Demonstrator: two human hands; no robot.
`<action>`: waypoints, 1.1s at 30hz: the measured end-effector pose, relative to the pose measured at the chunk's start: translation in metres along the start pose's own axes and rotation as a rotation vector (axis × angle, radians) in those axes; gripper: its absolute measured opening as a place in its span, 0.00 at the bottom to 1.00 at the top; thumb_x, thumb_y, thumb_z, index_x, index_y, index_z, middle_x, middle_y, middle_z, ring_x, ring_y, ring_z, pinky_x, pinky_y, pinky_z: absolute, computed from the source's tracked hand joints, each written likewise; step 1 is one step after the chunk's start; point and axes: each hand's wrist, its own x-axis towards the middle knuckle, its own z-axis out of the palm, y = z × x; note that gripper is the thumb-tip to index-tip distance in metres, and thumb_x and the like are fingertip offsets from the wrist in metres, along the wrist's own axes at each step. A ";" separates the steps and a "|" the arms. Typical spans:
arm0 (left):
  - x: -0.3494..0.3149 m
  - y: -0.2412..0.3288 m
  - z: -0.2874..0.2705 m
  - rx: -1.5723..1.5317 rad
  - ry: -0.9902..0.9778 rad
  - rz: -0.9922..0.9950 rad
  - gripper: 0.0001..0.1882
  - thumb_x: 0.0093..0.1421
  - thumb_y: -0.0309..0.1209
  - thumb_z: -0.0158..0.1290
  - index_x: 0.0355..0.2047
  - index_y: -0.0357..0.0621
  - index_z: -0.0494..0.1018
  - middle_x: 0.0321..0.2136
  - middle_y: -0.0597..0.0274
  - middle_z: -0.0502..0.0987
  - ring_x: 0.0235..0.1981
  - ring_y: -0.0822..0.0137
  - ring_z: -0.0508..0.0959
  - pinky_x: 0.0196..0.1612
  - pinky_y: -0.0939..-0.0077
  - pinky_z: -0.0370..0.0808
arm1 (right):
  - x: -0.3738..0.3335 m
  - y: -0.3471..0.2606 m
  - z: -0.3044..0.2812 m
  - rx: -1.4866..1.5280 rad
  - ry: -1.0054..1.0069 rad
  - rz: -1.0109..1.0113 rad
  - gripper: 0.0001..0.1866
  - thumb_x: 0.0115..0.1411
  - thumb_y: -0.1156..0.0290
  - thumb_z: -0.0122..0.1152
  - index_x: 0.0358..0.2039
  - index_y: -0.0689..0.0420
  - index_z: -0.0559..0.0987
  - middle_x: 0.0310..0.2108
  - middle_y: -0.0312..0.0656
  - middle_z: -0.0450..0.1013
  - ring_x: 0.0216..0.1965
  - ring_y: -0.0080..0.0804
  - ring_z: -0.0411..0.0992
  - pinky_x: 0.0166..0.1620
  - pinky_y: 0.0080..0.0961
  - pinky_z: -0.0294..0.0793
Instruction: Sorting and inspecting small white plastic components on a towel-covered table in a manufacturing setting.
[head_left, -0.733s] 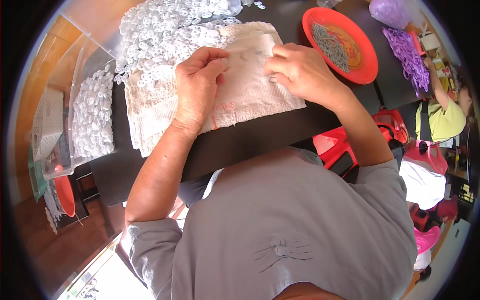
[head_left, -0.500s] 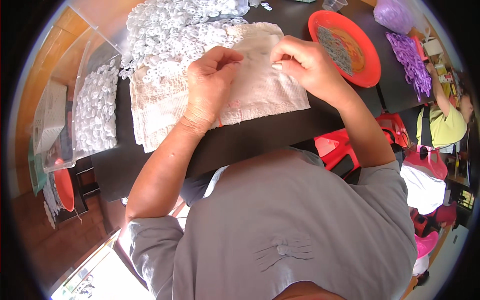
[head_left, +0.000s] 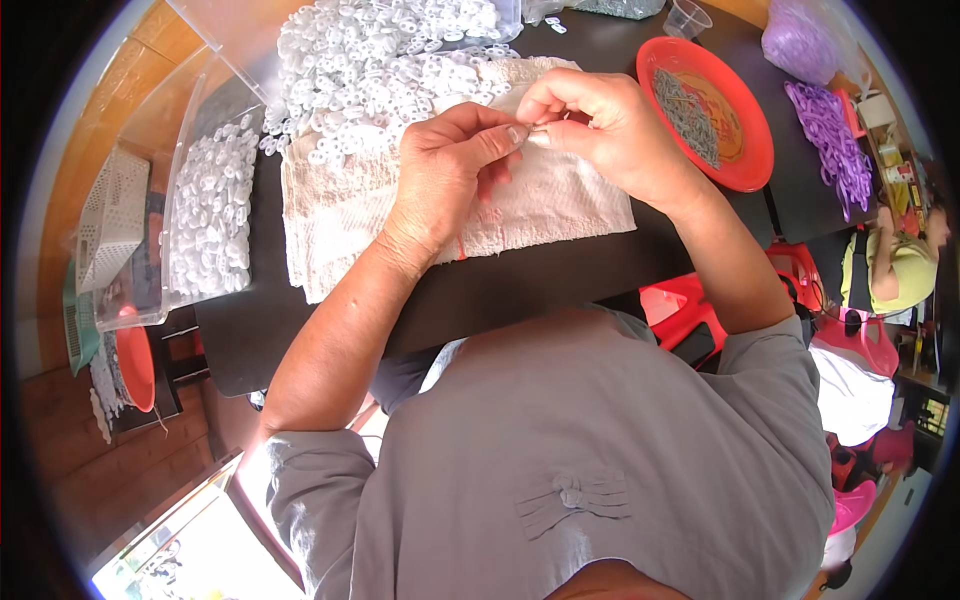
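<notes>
My left hand (head_left: 450,165) and my right hand (head_left: 605,130) meet fingertip to fingertip above a pale, folded towel (head_left: 575,205). Both are closed in a pinch. Between the tips is something tiny and thin, too small to name. Just beyond the left hand, a heap of small white plastic ovals with holes (head_left: 370,65) spreads over the towel's far edge. To the right of my right hand is an orange-red oval plate (head_left: 752,160), with a pile of small grey metal pieces (head_left: 685,115) in it.
A clear plastic bin of white pieces (head_left: 210,220) stands at the left on the black table (head_left: 300,345). On the right lie a bundle of purple pieces (head_left: 832,150) and a purple bag (head_left: 800,45). Beyond the plate sits a clear cup (head_left: 688,18). Another person (head_left: 890,265) is at far right.
My hands were apart above the towel and have come together, fingertips meeting. The whole view has shifted slightly, so the table things appear a little further right.
</notes>
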 end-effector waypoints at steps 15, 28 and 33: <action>0.000 -0.001 0.000 0.009 -0.053 -0.020 0.06 0.59 0.28 0.55 0.30 0.36 0.76 0.20 0.64 0.75 0.17 0.77 0.72 0.15 0.84 0.66 | 0.000 -0.008 0.003 -0.227 -0.039 -0.181 0.19 0.50 0.88 0.53 0.42 0.57 0.74 0.21 0.36 0.63 0.24 0.26 0.65 0.31 0.23 0.68; 0.001 0.001 -0.007 -0.300 -0.115 -0.172 0.09 0.57 0.32 0.53 0.31 0.36 0.73 0.21 0.61 0.72 0.17 0.70 0.69 0.13 0.80 0.63 | -0.005 0.000 0.008 -0.086 0.091 -0.190 0.17 0.54 0.87 0.54 0.44 0.60 0.75 0.29 0.35 0.72 0.30 0.18 0.71 0.35 0.17 0.72; 0.005 -0.002 -0.011 -0.499 -0.233 -0.249 0.09 0.56 0.31 0.53 0.27 0.36 0.73 0.18 0.60 0.71 0.15 0.69 0.68 0.13 0.78 0.60 | -0.005 0.006 0.006 -0.058 0.129 -0.244 0.15 0.55 0.85 0.56 0.44 0.60 0.76 0.30 0.35 0.74 0.31 0.19 0.72 0.36 0.18 0.73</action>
